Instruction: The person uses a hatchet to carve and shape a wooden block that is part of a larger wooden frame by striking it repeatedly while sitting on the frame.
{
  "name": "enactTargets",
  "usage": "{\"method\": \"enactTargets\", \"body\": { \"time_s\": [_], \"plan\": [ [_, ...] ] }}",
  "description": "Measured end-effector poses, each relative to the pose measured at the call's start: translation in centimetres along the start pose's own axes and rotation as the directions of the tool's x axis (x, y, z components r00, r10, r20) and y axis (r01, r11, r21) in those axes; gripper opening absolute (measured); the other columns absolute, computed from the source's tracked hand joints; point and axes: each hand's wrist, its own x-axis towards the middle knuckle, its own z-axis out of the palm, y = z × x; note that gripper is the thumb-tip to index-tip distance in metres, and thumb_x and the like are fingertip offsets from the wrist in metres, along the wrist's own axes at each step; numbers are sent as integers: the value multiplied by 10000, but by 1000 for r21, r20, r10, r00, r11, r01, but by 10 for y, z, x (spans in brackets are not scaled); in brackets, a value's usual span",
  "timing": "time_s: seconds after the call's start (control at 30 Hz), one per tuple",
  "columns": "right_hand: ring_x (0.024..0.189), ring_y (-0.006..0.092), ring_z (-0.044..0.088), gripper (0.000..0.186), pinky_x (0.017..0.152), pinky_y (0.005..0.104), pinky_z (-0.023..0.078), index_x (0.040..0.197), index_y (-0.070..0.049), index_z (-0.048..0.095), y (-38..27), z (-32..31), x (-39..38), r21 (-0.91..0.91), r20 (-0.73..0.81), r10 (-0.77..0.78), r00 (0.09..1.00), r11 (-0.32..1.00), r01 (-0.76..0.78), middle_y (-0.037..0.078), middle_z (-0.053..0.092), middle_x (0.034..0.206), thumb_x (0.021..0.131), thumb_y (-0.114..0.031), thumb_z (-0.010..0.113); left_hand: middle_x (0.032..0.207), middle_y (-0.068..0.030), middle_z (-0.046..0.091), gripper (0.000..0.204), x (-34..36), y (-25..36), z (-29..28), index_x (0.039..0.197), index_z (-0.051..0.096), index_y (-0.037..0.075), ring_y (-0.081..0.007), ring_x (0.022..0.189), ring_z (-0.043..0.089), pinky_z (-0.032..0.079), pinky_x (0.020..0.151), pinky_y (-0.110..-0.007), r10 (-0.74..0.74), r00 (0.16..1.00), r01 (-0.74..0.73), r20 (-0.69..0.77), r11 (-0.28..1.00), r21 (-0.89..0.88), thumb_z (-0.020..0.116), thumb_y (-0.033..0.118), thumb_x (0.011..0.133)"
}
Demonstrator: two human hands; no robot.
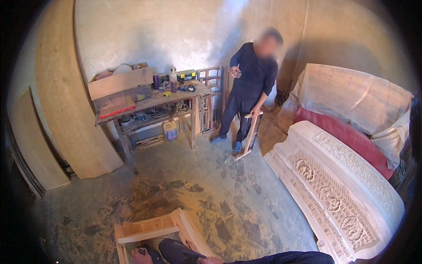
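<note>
A pale wooden frame (149, 233) lies before me at the lower edge, with boards on its sides and a crossbar. Over its near left part, my left hand (140, 255) is closed, with something small and dark at its fingers that I cannot make out. A dark shape (180, 251), perhaps my shoe or clothing, lies across the frame beside it. My right hand (210, 260) shows only in part by the frame's right board; its fingers are hidden. The dark sleeve (281, 257) of my right arm runs along the lower edge.
Across the room a person (255, 75) stands holding a frame saw (249, 136). A cluttered workbench (158, 103) with a jug (169, 130) beneath stands by the wall. Tall boards (72, 97) lean at left; carved wooden panels (329, 189) lie at right. Sawdust covers the floor.
</note>
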Motion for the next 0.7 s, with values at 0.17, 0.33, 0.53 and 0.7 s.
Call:
{"method": "enactTargets", "body": {
  "time_s": [0.17,0.33,0.53,0.7],
  "plan": [
    [781,429,634,342,684,513,506,1024,-85,614,24,-7,19,-323,283,-67,957,932,161,209,656,871,932,-414,618,904,-190,634,428,20,-6,6,998,670,20,-377,916,623,487,805,-498,-21,996,-14,-87,927,-375,714,426,870],
    [769,428,630,267,666,487,497,951,-43,598,35,-26,-10,-284,282,-39,959,951,122,225,611,790,880,-286,683,770,-124,637,213,10,59,-68,835,623,-1,-225,716,610,488,679,-332,195,894,-418,-403,685,-597,783,138,852],
    [745,441,599,314,632,497,464,783,-1,566,38,-20,-33,-372,221,2,975,925,83,229,573,730,830,-277,707,695,-11,574,211,10,106,-103,807,605,36,-101,656,554,452,594,-281,253,862,-505,-440,354,-787,774,135,884],
    [781,444,601,305,660,500,471,778,0,581,33,-19,-17,-432,247,42,968,899,71,227,592,766,834,-277,696,663,14,544,244,30,120,-36,767,562,83,-93,577,516,401,522,-284,230,972,-52,-53,-13,-999,745,144,918]
  ]
}}
